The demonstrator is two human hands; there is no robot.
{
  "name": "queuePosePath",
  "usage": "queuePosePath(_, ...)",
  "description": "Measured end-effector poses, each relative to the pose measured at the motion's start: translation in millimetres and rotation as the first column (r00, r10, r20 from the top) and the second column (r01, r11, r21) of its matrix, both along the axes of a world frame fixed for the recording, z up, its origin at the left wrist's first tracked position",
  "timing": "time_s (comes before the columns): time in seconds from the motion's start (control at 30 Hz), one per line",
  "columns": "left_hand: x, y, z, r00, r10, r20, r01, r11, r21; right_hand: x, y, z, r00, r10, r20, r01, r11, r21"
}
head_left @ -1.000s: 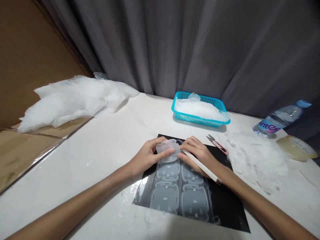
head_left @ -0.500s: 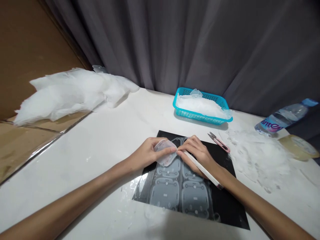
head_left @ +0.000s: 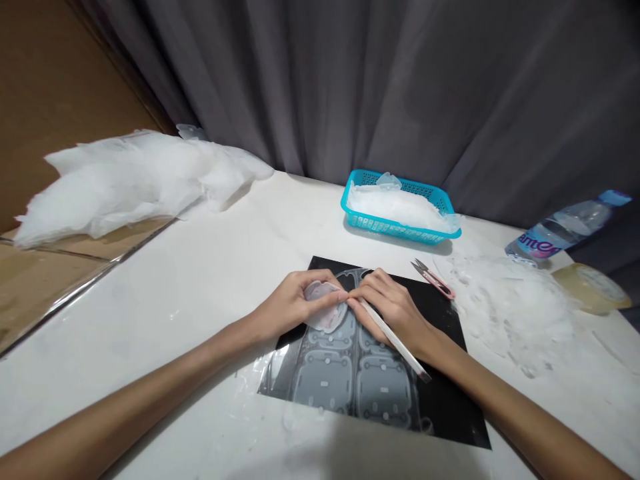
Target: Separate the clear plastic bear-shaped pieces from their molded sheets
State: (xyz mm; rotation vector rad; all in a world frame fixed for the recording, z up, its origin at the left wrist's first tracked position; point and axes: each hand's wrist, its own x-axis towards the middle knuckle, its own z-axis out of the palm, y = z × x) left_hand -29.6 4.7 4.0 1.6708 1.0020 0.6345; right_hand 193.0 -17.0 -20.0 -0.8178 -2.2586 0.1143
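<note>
My left hand (head_left: 305, 298) pinches a small translucent, rounded silicone-like piece (head_left: 325, 313) by its edge. My right hand (head_left: 387, 300) is closed around a thin white stick-like tool (head_left: 400, 343), and its fingertips meet the piece's edge beside my left thumb. The tool's dark end points toward me; its other end is hidden by the fingers. Below both hands lies a translucent moulded sheet (head_left: 325, 380) with several rounded shapes, on a black mat (head_left: 453, 407).
Pink-handled thread snips (head_left: 435, 279) lie at the mat's right edge, by a heap of clear scraps (head_left: 515, 310). Farther right are a water bottle (head_left: 560, 230) and tape roll (head_left: 593, 288). A turquoise basket (head_left: 400, 230) of white pieces stands behind; a white pile (head_left: 135, 180) lies left.
The whole view has shifted slightly, so things sit a little farther left and up. Both hands keep their hold, with the fingertips still together at the piece's edge.
</note>
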Motion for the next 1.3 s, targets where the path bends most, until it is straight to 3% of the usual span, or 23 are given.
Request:
queuePosePath(0.1,3,1,-4.9,0.984,0.171,0.052,-0.169,0.985,-0.042,-1,-1,-1.7,0.999,-0.042,0.019,0.041,0.999,0.031)
queuePosePath(0.2,-3,16,-8.5,0.851,0.501,0.16,-0.48,0.864,-0.152,-1,-2,-3.4,0.998,-0.061,0.0,0.061,0.997,0.04)
queuePosePath(0.27,-11,28,-7.2,0.769,0.599,0.222,-0.561,0.8,-0.214,0,-2,-4.5,0.994,-0.088,-0.068,0.09,0.995,0.034)
queuePosePath(0.37,-20,36,1.3,0.793,0.529,0.303,-0.461,0.845,-0.27,1,0,-7.1,0.965,-0.204,-0.164,0.202,0.979,-0.026)
queuePosePath(0.5,-12,17,15.7,0.896,0.306,0.322,-0.233,0.941,-0.244,2,6,-13.7,0.916,-0.369,-0.157,0.359,0.929,-0.091)
queuePosePath(0.63,3,-6,22.3,0.926,0.21,0.313,-0.124,0.953,-0.276,6,12,-17.9,0.879,-0.454,-0.145,0.431,0.887,-0.163)
queuePosePath(0.73,5,-10,21.1,0.948,0.167,0.272,-0.097,0.963,-0.252,9,14,-15.3,0.851,-0.483,-0.209,0.43,0.867,-0.253)
queuePosePath(0.83,3,-7,17.5,0.973,0.122,0.198,-0.083,0.977,-0.197,8,12,-8.8,0.84,-0.456,-0.293,0.38,0.881,-0.282)
queuePosePath(0.97,2,-5,13.5,0.986,0.087,0.146,-0.063,0.985,-0.162,5,6,-1.7,0.892,-0.31,-0.328,0.258,0.947,-0.194)
queuePosePath(1.13,3,-5,10.7,0.99,0.059,0.131,-0.036,0.984,-0.173,3,2,-2.5,0.958,-0.124,-0.26,0.094,0.988,-0.123)
queuePosePath(1.3,5,-7,8.3,0.994,0.038,0.102,-0.02,0.985,-0.171,3,3,-1.3,0.981,-0.104,-0.165,0.102,0.995,-0.023)
